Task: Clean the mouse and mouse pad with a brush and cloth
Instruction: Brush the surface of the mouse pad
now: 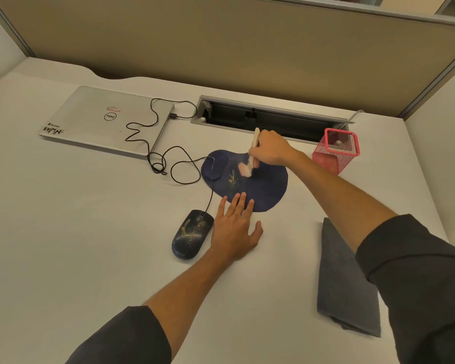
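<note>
Two hands work mid-desk point(63, 232): the right hand point(271, 151) grips a brush point(251, 158) with bristles on the mouse pad point(268, 187), the left hand point(234, 227) lies flat-fingered on the pad's near edge beside the mouse point(191, 233), and a grey cloth point(344, 285) lies toward the right edge.

White desk point(63, 232), beige partition panel point(221, 43) behind, grey metal frame; recessed cable tray point(268, 116) at desk's rear.
</note>
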Available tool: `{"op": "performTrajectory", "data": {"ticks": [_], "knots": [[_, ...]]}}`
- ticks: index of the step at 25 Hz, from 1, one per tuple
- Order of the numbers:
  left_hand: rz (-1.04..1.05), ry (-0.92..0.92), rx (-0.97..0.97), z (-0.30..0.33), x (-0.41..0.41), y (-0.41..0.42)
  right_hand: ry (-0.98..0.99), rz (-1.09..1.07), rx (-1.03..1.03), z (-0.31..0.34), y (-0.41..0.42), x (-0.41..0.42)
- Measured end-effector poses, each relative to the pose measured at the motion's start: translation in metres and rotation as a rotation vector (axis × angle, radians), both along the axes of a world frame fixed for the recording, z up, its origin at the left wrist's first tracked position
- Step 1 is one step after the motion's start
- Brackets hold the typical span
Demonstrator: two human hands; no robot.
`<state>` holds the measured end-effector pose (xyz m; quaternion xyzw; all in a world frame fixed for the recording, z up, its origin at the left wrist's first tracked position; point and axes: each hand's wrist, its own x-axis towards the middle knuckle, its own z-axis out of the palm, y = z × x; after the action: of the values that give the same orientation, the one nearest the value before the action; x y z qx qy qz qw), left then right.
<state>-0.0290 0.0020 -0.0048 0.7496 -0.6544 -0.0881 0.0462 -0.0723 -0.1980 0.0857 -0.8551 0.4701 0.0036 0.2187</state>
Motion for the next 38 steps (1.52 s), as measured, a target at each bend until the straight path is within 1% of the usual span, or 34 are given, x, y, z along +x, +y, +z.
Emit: {"op": "performTrajectory", "data": {"ticks": [2, 3, 6, 7, 9, 11, 12, 14, 16, 17, 19, 22, 23, 25, 27, 29, 32, 33, 34, 37, 38], "knots": [[-0.004, 0.000, -0.005, 0.000, 0.000, 0.000, 0.070, 0.043, 0.088, 0.003, -0.003, -0.004], [-0.006, -0.002, -0.004, 0.001, 0.000, 0.000, 0.048, 0.044, 0.080, 0.004, -0.005, -0.002], [-0.004, -0.008, 0.006, 0.001, -0.001, 0.000, -0.133, -0.039, -0.054, 0.004, -0.002, 0.004], [-0.002, -0.008, 0.005, 0.001, -0.001, 0.001, -0.149, -0.047, -0.091, 0.002, 0.001, 0.005], [0.001, -0.004, 0.003, 0.001, -0.001, 0.001, -0.051, 0.017, -0.085, -0.002, 0.002, 0.004], [-0.004, -0.001, 0.010, 0.002, -0.001, 0.001, 0.095, 0.111, 0.007, 0.001, -0.001, 0.001], [-0.005, -0.004, 0.012, 0.002, -0.001, 0.001, 0.118, 0.132, 0.041, 0.007, -0.003, 0.002], [-0.006, -0.004, 0.018, 0.003, 0.000, 0.000, 0.006, 0.086, -0.001, 0.015, -0.008, 0.009], [0.001, -0.001, 0.023, 0.003, -0.001, 0.001, -0.125, -0.028, -0.116, 0.013, -0.007, 0.018], [0.003, -0.001, 0.024, 0.004, -0.001, 0.001, -0.166, -0.074, -0.130, 0.009, -0.004, 0.021], [0.004, 0.001, 0.024, 0.004, -0.002, 0.000, -0.189, -0.104, -0.062, -0.001, 0.000, 0.028], [0.001, -0.002, 0.011, 0.003, -0.001, 0.001, -0.079, 0.007, -0.014, 0.001, 0.000, 0.031], [0.000, -0.003, 0.012, 0.002, -0.001, 0.000, -0.076, 0.025, -0.026, 0.005, -0.002, 0.032], [0.001, -0.004, 0.016, 0.002, -0.001, 0.000, -0.131, 0.023, -0.080, 0.009, -0.002, 0.031], [0.000, -0.001, 0.010, 0.002, -0.001, 0.000, -0.122, 0.038, -0.125, 0.005, 0.003, 0.024], [0.000, 0.001, 0.005, 0.002, 0.000, 0.000, -0.058, 0.065, -0.150, -0.001, 0.007, 0.011], [-0.002, 0.004, -0.002, 0.002, -0.001, 0.001, 0.149, 0.110, -0.139, 0.010, -0.001, -0.005], [-0.006, 0.002, -0.003, 0.002, -0.001, 0.001, 0.169, 0.112, -0.130, 0.015, -0.004, -0.007], [-0.007, 0.000, -0.002, 0.002, -0.001, 0.001, 0.122, 0.086, -0.120, 0.017, -0.008, -0.007], [-0.003, 0.000, 0.003, 0.003, -0.001, 0.001, -0.207, -0.093, -0.020, 0.006, -0.012, -0.004], [-0.002, -0.001, -0.001, 0.004, -0.001, 0.001, -0.256, -0.139, 0.023, -0.003, -0.012, -0.005]]}}
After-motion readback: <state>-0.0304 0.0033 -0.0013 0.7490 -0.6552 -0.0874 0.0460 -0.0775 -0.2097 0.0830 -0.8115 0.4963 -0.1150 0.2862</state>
